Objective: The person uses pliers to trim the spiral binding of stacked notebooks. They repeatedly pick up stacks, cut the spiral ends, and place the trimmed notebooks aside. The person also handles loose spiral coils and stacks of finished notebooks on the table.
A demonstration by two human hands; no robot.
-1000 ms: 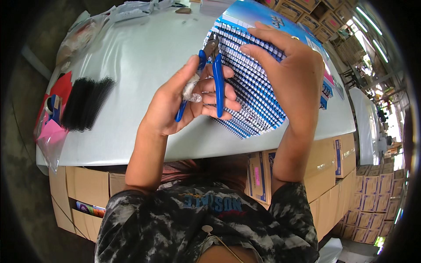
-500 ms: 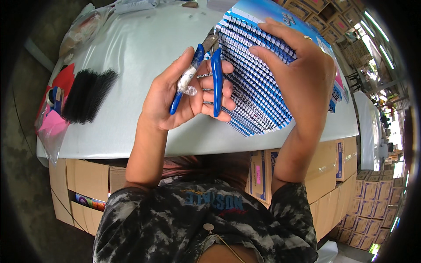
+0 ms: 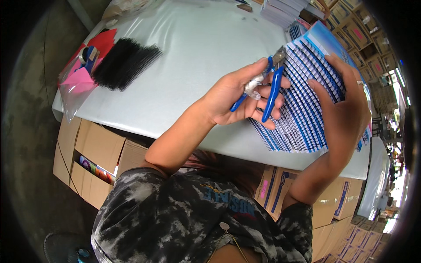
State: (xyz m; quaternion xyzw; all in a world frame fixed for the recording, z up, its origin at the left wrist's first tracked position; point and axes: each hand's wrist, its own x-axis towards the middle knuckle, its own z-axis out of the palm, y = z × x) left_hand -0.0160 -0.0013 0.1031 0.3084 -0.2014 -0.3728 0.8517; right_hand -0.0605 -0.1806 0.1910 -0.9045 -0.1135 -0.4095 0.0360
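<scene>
My left hand (image 3: 245,94) is closed around cutting pliers (image 3: 274,87) with blue handles, one of them wrapped in clear tape. The handles are spread, and the metal jaws point away from me at the near-left edge of a stack of coil-bound books (image 3: 298,118). Rows of dark coils run along the blue and white spines of this fanned stack. Over its right part is my right hand (image 3: 346,96), thumb and index finger well apart and a ring on one finger. Its other fingers are partly hidden; I cannot tell whether it presses on the books.
On the pale covered table (image 3: 188,57), a bundle of black plastic coils (image 3: 127,65) lies left, beside a tape dispenser (image 3: 90,57) and red and pink sheets in a plastic bag. A paper stack (image 3: 280,13) stands at the back. Cardboard boxes (image 3: 98,142) sit under the table edge.
The whole view has swung, so the table, books and hands appear farther right in the picture. Both hands keep nearly the same pose at the books, the pliers still in my left hand.
</scene>
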